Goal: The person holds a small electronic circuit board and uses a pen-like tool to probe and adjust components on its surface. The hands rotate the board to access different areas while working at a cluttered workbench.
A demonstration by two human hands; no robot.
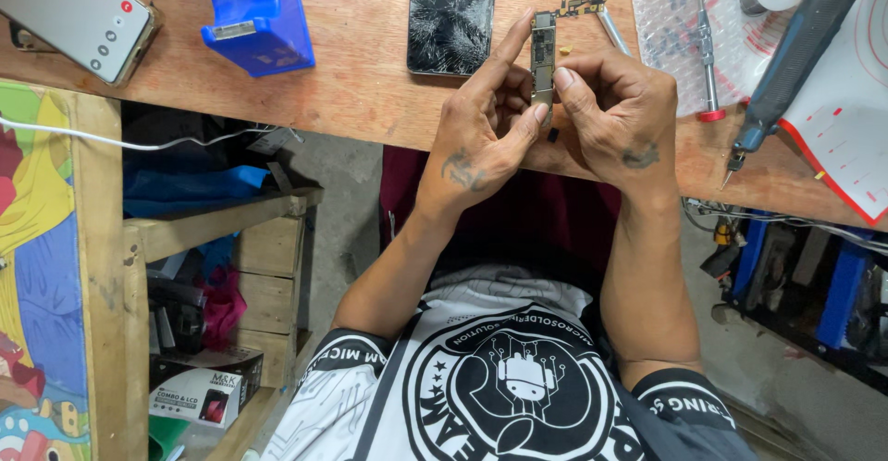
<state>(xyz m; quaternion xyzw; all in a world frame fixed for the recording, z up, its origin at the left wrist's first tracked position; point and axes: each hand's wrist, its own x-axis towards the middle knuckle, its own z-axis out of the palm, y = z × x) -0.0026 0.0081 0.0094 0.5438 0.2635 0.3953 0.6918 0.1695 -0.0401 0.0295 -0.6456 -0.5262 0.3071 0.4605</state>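
Note:
Both my hands meet over the near edge of a wooden workbench [361, 73]. Between them stands a long narrow phone circuit board [543, 54], held upright. My left hand [486, 128] pinches its lower end with thumb and fingers, the index finger stretched up along its left side. My right hand [615, 114] grips the board's right edge with the thumb pressed on it. A phone with a cracked black screen [452, 15] lies just beyond the hands.
On the bench lie a grey phone [74, 12] at far left, a blue tape dispenser [254, 17], a small flex part [583, 4], a thin screwdriver [705, 49] on bubble wrap and a dark electric screwdriver [786, 63]. Wooden shelves [213, 230] stand at the left.

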